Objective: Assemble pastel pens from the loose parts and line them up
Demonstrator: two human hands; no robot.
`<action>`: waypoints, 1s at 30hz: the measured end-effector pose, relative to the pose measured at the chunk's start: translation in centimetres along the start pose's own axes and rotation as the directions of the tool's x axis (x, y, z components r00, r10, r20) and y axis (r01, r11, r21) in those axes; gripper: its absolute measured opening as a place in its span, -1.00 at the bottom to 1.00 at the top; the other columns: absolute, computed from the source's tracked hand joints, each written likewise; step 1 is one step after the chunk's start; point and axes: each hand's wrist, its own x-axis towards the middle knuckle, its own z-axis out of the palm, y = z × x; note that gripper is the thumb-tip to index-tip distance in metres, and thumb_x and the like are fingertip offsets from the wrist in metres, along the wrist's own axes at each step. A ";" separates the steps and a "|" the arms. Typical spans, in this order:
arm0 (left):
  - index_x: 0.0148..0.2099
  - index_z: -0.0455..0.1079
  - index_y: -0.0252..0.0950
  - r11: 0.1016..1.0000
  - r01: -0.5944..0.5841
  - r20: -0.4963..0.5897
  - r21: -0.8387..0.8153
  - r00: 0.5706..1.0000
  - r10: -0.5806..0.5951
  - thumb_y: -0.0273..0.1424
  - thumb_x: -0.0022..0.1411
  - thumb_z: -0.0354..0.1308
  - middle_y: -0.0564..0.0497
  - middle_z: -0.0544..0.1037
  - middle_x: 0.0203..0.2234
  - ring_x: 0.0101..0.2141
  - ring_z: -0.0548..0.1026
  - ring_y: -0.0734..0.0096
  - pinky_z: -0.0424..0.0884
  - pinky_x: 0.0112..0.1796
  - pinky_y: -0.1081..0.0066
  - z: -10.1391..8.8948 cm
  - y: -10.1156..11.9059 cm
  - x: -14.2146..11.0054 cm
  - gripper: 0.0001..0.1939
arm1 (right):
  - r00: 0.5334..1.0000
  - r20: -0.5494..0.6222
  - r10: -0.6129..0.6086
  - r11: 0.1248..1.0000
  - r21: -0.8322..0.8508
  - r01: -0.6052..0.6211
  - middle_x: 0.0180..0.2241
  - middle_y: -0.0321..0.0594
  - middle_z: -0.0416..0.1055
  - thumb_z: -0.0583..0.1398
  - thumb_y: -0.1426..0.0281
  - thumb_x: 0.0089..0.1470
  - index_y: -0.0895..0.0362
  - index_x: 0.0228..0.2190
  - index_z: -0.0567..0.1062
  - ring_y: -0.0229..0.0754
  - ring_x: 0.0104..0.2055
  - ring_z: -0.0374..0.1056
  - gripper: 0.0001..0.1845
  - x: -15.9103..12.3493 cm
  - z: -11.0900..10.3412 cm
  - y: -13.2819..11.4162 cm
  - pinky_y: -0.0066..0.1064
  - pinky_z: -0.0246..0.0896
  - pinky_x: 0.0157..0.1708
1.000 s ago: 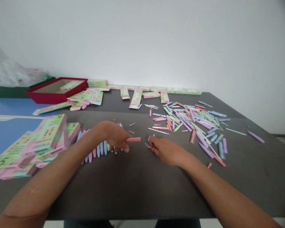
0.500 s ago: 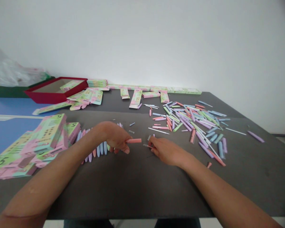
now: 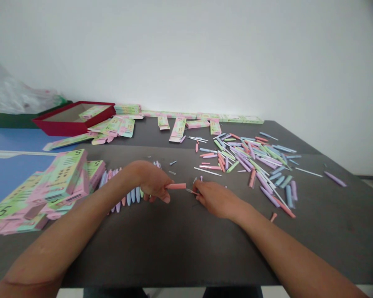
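Note:
My left hand (image 3: 155, 182) is closed round a coral-pink pen barrel (image 3: 176, 186), which sticks out to the right from the thumb and fingers. Facing its end, my right hand (image 3: 216, 198) pinches a small pink pen part with a clear tip (image 3: 191, 191); the tip is at or very near the barrel's end, and I cannot tell whether they touch. Partly under my left wrist lies a row of pastel pens (image 3: 133, 195) side by side. Small clear and blue bits (image 3: 172, 163) lie just beyond my hands.
A heap of pastel pen parts and white refills (image 3: 251, 153) spreads to the right. Printed cardboard boxes (image 3: 59, 178) are stacked at left. Behind are a red tray (image 3: 62, 129), flattened cartons (image 3: 126, 126) and a plastic bag (image 3: 21, 99). More boxes (image 3: 230, 118) line the wall.
The pink part's clear tip in my right hand has come up to the barrel's end, closing the small gap. My left hand has hardly moved.

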 end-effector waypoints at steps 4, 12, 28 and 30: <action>-0.25 0.40 -0.34 1.000 -0.014 -0.015 0.014 1.000 0.014 -0.27 0.16 0.02 -0.15 0.60 -0.40 -0.45 0.53 0.29 0.30 -0.57 0.49 0.1 0.1 0.0 -0.75 | 0.999 -0.031 -0.029 0.999 0.015 0.029 -0.24 -0.09 0.44 0.04 0.40 0.11 0.13 -0.19 0.31 -0.08 -0.21 0.34 -0.80 0.0 0.3 0.0 -0.39 -0.02 -0.39; -0.18 0.40 -0.35 1.000 -0.015 -0.013 0.026 1.000 0.015 -0.26 0.15 0.02 -0.14 0.60 -0.40 -0.45 0.53 0.26 0.30 -0.55 0.46 0.0 0.5 -0.4 -0.70 | 0.999 -0.041 -0.031 0.999 -0.031 0.030 -0.22 -0.09 0.43 0.00 0.44 0.14 0.12 -0.16 0.31 -0.09 -0.19 0.35 -0.79 0.4 0.5 -0.4 -0.38 0.02 -0.35; -0.20 0.38 -0.31 0.999 0.011 -0.034 0.040 0.999 -0.010 -0.25 0.13 0.05 -0.05 0.57 -0.47 -0.48 0.51 0.33 0.25 -0.57 0.49 0.2 0.7 -0.5 -0.73 | 0.991 -0.128 0.025 0.991 -0.126 -0.041 -0.25 -0.16 0.41 0.03 0.30 0.16 0.10 -0.22 0.31 -0.10 -0.21 0.35 -0.82 1.2 1.2 -1.9 -0.37 0.08 -0.33; -0.20 0.38 -0.30 0.999 0.013 -0.035 0.041 0.999 -0.012 -0.25 0.13 0.06 -0.04 0.57 -0.48 -0.48 0.50 0.33 0.25 -0.57 0.49 0.2 0.8 -0.6 -0.74 | 0.990 -0.139 0.013 0.989 -0.145 -0.034 -0.27 -0.18 0.40 -0.01 0.35 0.19 0.10 -0.25 0.32 -0.12 -0.24 0.35 -0.85 1.4 1.5 -2.0 -0.38 0.07 -0.36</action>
